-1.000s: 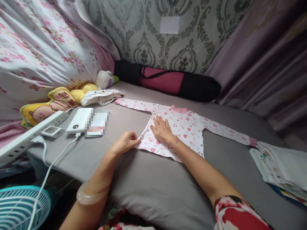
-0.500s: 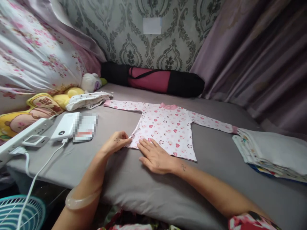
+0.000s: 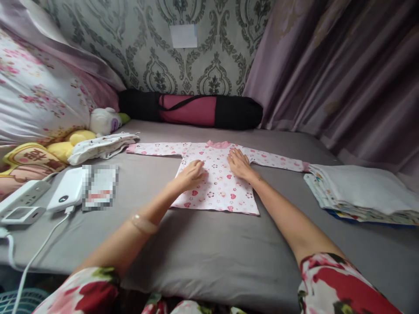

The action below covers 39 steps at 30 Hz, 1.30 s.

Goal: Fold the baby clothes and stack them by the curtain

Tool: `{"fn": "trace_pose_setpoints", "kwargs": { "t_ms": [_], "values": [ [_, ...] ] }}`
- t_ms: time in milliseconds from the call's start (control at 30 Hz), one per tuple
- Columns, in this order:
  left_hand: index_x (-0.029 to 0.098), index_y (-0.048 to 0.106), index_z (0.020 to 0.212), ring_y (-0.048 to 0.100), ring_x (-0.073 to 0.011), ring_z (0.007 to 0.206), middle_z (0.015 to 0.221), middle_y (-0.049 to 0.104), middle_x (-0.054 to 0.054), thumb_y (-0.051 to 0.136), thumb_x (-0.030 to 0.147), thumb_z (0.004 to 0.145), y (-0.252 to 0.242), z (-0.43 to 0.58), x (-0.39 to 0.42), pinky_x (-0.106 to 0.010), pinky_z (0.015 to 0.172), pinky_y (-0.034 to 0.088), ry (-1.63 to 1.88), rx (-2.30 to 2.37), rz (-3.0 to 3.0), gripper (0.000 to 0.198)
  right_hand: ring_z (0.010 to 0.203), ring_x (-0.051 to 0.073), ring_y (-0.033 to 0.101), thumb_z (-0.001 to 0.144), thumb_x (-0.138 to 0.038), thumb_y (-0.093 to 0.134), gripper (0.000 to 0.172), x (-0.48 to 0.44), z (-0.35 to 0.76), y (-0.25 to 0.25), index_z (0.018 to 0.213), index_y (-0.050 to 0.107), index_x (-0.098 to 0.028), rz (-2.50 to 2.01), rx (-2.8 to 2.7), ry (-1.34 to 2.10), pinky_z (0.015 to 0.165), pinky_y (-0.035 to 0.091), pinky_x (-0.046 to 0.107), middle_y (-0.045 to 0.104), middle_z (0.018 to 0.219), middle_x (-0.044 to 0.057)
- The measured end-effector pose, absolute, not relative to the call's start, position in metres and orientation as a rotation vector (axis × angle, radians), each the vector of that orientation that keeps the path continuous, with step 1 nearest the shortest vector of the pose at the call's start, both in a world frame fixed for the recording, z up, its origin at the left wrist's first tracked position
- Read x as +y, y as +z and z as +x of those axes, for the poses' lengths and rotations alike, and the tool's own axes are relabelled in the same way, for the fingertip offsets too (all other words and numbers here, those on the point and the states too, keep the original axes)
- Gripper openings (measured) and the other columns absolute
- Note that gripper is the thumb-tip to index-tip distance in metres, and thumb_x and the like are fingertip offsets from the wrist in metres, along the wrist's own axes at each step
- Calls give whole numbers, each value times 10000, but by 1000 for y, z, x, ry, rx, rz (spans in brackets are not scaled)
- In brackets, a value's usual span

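Observation:
A small long-sleeved shirt, white with pink hearts and flowers and a pink collar, lies spread flat with both sleeves stretched out sideways. My right hand rests flat on its upper chest near the right armpit, fingers extended. Over the left side of the body is my left hand, loosely bent and slightly blurred, with no cloth visibly gripped. Whether its fingertips press on the fabric is hard to see.
Folded clothes are stacked at the right, touching the sleeve's cuff. On the left lie a folded white garment, a power bank with a cable, a power strip and plush toys. A long black-and-red bag lies along the wall.
My left hand has let go of the shirt's lower left corner and moved up over its body. My right hand has slid from the hem up to the chest. The view has shifted right.

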<state>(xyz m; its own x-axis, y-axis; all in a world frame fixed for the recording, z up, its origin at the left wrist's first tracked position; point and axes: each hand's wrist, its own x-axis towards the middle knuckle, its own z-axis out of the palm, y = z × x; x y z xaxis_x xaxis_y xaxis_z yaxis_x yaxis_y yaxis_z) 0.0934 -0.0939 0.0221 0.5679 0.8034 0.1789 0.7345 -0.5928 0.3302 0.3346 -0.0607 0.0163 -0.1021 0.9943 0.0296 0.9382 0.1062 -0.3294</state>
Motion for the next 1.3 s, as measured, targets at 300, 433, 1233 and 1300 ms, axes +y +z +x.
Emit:
{"fn": "trace_pose_setpoints", "kwargs": {
  "t_ms": [300,433,1233,1300],
  "values": [
    [96,223,1458,140,-319,1446,1539,228,-220,227,593,943,-1,117,-108,-514,1145,114,138,1216,2671,716,1458,245,61,972,-503,202,640,-104,325,-2,1508,238,-154,-1783,-2483,301,1169,32,463,125,1587,121],
    [87,143,1497,70,-312,1458,1556,170,-227,183,667,915,8,111,-130,-514,1150,75,74,1097,2708,822,1459,239,55,975,-495,199,648,-132,319,0,1511,223,-131,-1622,-2599,278,1170,22,466,128,1585,126],
    [174,269,1492,160,-297,1448,1564,221,-132,245,572,941,-3,43,-139,-532,1143,141,65,1553,2561,680,1460,224,27,976,-512,158,673,-191,337,12,1521,175,-118,-1803,-2444,462,1178,24,457,79,1590,105],
    [166,276,1488,154,-290,1450,1567,206,-135,232,564,943,-3,39,-139,-533,1142,136,48,1572,2548,676,1459,223,39,974,-503,169,669,-191,343,9,1521,175,-117,-1848,-2413,431,1177,36,460,85,1589,108]
  ]
}}
